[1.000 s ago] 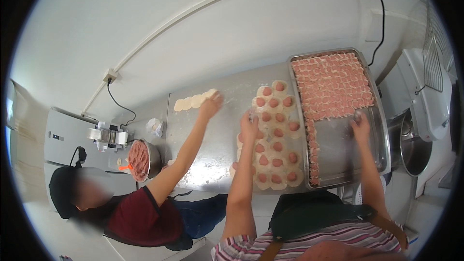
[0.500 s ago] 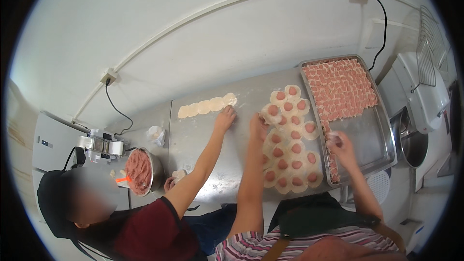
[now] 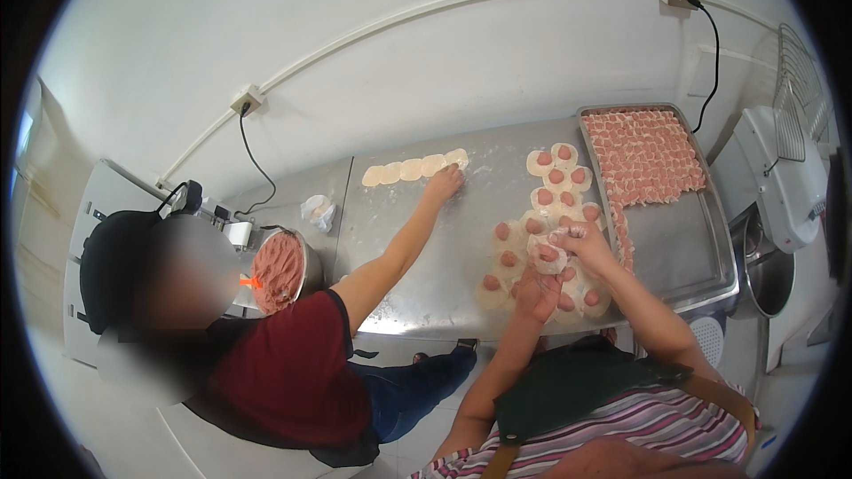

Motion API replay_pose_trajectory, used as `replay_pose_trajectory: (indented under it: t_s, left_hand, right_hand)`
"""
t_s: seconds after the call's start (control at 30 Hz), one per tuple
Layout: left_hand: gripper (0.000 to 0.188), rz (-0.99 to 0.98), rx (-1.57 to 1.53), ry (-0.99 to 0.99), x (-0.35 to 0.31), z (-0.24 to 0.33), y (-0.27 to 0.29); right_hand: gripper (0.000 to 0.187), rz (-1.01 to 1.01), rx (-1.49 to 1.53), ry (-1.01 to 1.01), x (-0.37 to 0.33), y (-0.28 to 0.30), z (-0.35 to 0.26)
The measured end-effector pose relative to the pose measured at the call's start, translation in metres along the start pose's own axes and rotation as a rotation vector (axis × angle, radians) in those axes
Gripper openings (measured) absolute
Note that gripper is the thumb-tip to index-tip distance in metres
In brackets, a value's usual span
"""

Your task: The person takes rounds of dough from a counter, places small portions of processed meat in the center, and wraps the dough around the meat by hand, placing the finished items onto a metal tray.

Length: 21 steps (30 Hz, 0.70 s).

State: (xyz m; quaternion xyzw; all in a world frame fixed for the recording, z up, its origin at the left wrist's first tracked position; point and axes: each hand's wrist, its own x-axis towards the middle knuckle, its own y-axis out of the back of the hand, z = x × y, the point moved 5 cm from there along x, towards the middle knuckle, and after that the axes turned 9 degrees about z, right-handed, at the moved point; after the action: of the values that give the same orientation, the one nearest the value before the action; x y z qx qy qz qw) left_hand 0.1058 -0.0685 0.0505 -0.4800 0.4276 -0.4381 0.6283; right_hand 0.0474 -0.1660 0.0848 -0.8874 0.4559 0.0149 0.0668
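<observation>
My left hand (image 3: 538, 295) is closed around the underside of a round dough wrapper with a ball of pink meat filling (image 3: 548, 254), held above the worktop. From the right, my right hand (image 3: 586, 241) pinches at the edge of the same wrapper. Below and around my hands, several flat filled wrappers (image 3: 564, 199) lie close together on the steel table. Just right of them stands a metal tray (image 3: 664, 257), its far part packed with rows of filled dumplings (image 3: 646, 156) and one narrow row running down its left side.
A co-worker's hand (image 3: 446, 179) touches a row of plain wrappers (image 3: 406, 168) on the steel table (image 3: 422, 248). A bowl of pink meat (image 3: 282, 270) stands left, near a crumpled plastic bag (image 3: 318, 211). A white mixer (image 3: 777, 182) stands beyond the tray.
My right hand has left the tray and come to the wrapper at my left hand, which has drawn nearer to me. The co-worker's near hand is no longer visible. The view has shifted.
</observation>
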Motion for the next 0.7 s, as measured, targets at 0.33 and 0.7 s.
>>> replay_pose_trajectory:
  t_s: [0.33, 0.7]
  left_hand:
    - [0.029, 0.250, 0.290, -0.066, -0.021, -0.020, -0.005]
    - [0.025, 0.143, 0.067, 0.380, -0.026, -0.068, -0.036]
  right_hand:
    - [0.016, 0.107, 0.194, -0.235, -0.048, 0.030, 0.014]
    - [0.020, 0.089, -0.061, 0.354, -0.087, 0.076, -0.038]
